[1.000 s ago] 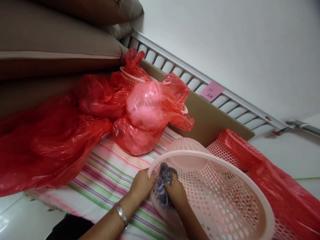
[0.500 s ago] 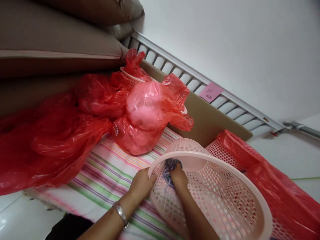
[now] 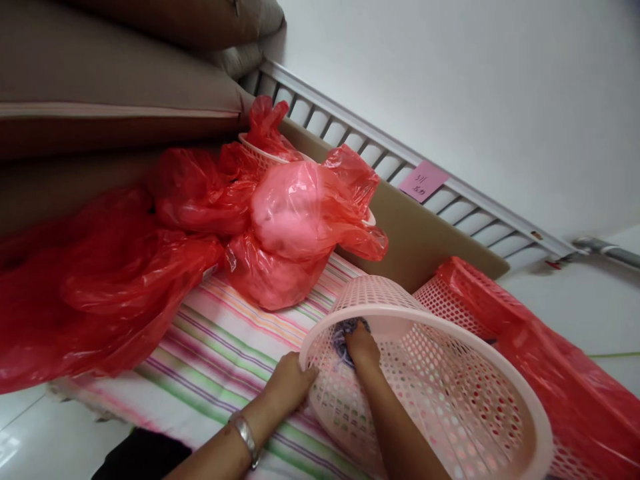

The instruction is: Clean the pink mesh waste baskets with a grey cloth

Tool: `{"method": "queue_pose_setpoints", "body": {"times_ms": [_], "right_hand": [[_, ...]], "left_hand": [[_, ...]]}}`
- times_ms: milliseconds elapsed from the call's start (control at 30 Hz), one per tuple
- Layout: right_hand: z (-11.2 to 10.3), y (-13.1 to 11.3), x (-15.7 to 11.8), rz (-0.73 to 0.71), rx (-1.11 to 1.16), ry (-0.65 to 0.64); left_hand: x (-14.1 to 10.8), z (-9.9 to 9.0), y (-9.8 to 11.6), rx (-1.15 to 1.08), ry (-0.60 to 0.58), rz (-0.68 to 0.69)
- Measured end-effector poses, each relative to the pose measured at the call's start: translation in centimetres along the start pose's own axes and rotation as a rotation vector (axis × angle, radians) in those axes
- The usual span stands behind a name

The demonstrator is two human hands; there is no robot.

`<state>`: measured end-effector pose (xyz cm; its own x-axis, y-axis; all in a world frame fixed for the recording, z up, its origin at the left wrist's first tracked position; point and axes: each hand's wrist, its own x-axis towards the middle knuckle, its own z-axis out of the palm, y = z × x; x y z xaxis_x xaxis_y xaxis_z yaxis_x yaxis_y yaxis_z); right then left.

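A pink perforated plastic basket [image 3: 450, 373] lies tipped on its side on the striped cloth [image 3: 215, 360], its mouth facing me. My left hand [image 3: 289, 383] grips the basket's rim at the left, thumb inside and fingers around the outside; a silver bracelet circles that wrist. Reaching inside the basket, my right hand [image 3: 363, 345] is closed on a bunched grey-blue cloth [image 3: 343, 339] and presses it against the inner wall near the upper left. The right fingertips are partly hidden by the cloth.
Several filled red plastic bags [image 3: 300, 213] crowd the surface behind and to the left. Another basket covered with red plastic [image 3: 530, 353] stands at the right. A radiator [image 3: 380, 153] with a pink note [image 3: 423, 181] runs along the wall; brown rolled padding [image 3: 125, 67] is at upper left.
My right hand has shifted the cloth slightly right and deeper along the basket's inner wall. The basket has moved a little to the right; my left hand stays on the rim.
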<state>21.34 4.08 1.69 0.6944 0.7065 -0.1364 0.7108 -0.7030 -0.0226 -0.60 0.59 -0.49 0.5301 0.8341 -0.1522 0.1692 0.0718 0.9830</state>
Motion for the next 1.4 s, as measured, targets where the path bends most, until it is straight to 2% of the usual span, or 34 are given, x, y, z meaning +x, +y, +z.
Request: {"method": "queue_pose_setpoints", "body": {"times_ms": [100, 333, 433, 533, 800, 967, 1100, 1233, 1300, 1400], "right_hand": [[0.1, 0.4, -2.8, -0.091, 0.027, -0.025], [1.4, 1.9, -13.3, -0.284, 0.096, -0.118], [1.4, 2.1, -14.9, -0.313, 0.113, -0.112], [0.9, 1.4, -13.2, -0.301, 0.108, -0.08], [-0.1, -1.1, -2.6, -0.044, -0.011, 0.005], [0.0, -1.2, 1.2, 0.015, -0.026, 0.031], [0.3, -1.1, 1.7, 0.03, -0.027, 0.04], [0.1, -1.1, 1.0, 0.014, -0.025, 0.02], [-0.1, -1.1, 0.1, 0.002, -0.024, 0.003], [-0.1, -0.9, -2.7, -0.036, -0.021, -0.029]], "left_hand": [[0.2, -0.2, 0.2, -0.026, 0.019, 0.02], [0.6, -0.3, -0.1, -0.057, 0.049, 0.054], [0.7, -0.3, 0.0, -0.027, 0.066, 0.057], [0.7, -0.6, 0.3, 0.004, 0.078, 0.062], [0.2, -1.9, 1.8, 0.078, 0.078, 0.049], [-0.1, -2.3, 2.5, 0.08, 0.065, 0.045], [-0.1, -2.3, 1.9, 0.038, 0.051, 0.024], [-0.1, -1.1, 0.8, -0.046, -0.075, -0.101], [-0.1, -0.4, 0.3, -0.101, -0.131, -0.172], [0.0, 0.3, 0.0, -0.165, -0.133, -0.194]]}}
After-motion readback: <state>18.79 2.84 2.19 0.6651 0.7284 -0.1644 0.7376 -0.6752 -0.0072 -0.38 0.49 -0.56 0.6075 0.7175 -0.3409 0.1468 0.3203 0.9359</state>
